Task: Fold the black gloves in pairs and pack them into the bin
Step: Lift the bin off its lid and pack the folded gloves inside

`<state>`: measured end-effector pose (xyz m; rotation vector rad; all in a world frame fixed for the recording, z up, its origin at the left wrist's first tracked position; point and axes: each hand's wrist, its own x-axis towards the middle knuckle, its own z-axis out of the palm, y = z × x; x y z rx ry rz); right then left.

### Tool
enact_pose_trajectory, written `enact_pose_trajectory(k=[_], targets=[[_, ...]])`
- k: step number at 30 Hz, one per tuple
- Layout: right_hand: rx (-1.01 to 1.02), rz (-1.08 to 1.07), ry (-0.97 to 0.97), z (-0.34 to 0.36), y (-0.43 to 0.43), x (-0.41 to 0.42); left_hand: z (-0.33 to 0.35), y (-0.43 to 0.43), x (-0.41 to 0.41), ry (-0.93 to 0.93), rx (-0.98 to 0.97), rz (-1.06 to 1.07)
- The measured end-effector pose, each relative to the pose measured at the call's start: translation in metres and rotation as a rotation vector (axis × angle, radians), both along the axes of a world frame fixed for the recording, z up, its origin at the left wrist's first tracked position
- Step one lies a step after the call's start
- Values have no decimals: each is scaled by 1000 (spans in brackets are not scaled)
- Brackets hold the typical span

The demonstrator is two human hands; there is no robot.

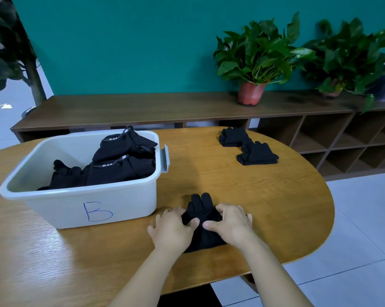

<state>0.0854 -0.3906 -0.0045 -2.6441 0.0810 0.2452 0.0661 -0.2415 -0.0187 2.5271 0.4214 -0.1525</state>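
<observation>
Teal wall (131,41); low wooden shelf (142,109); potted plants (255,56); grey floor (362,240).

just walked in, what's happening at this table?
A person is folding black gloves at a wooden table. The left hand and right hand both pinch a glove pair lying flat near the front edge. Beside it, the white bin marked B already holds several packed gloves. Two unpacked stacks wait at the table's far side, the farther stack and the nearer stack.
</observation>
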Motion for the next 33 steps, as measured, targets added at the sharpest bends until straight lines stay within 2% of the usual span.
enact_pose_trajectory(k=[10, 14, 16, 24, 27, 33], targets=[[213, -57, -27, -8, -2, -11, -3, 5, -7, -93, -140, -16], [241, -61, -55, -11, -4, -12, 3, 12, -9, 19, 2, -49], [246, -65, -52, -13, -4, -10, 5, 10, -10, 48, 11, -60], [294, -102, -91, -15, -6, -15, -5, 5, -12, -12, -215, -77], [448, -146, -82, -19, -10, -16, -5, 5, -12, -17, -421, -124], [715, -203, -67, -12, -19, -20, 6, 1, -6, -52, -584, -171]])
